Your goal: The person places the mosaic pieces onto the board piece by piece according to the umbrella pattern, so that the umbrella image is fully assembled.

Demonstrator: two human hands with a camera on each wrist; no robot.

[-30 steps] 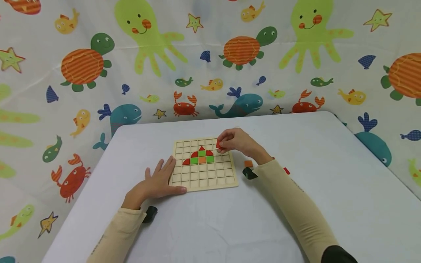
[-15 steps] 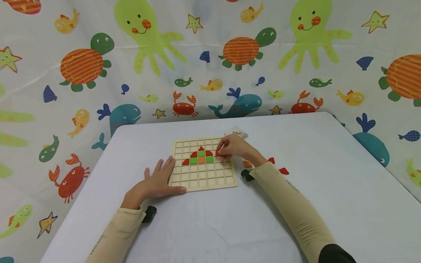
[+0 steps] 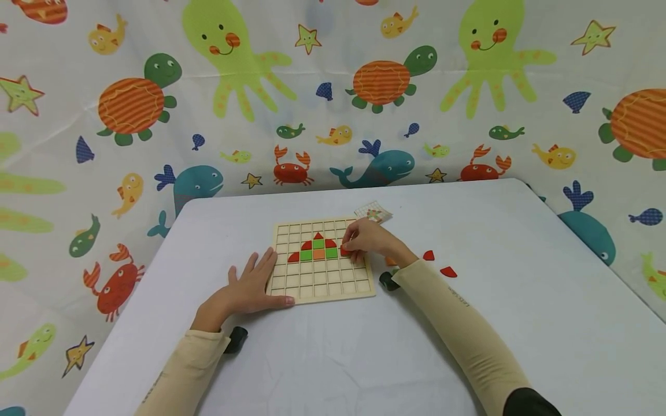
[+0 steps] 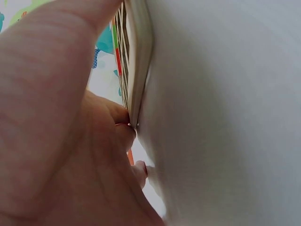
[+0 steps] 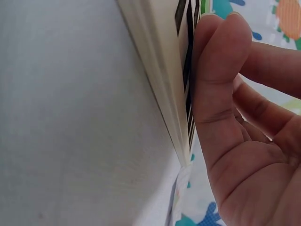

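Observation:
A square wooden grid board (image 3: 322, 284) lies on the white table, with red, green and orange tiles set in a stepped shape near its middle. My left hand (image 3: 244, 293) rests at the board's left edge, fingers spread and the thumb along the near left corner. Over the right part of the board, my right hand (image 3: 366, 238) pinches a red tile (image 3: 344, 251) beside the green tile (image 3: 331, 253) at the row's right end. In the right wrist view the fingers (image 5: 221, 61) hide that tile.
A small card with a printed grid (image 3: 373, 211) lies behind the board. Right of the board are two loose red tiles (image 3: 448, 271) and an orange tile (image 3: 390, 262) partly behind the right wrist. A patterned sea-animal cloth (image 3: 312, 104) hangs behind the table.
My right hand has moved down and nearer with the red tile, toward the right end of the tile row. The printed card behind it has come into view. The left hand stays put.

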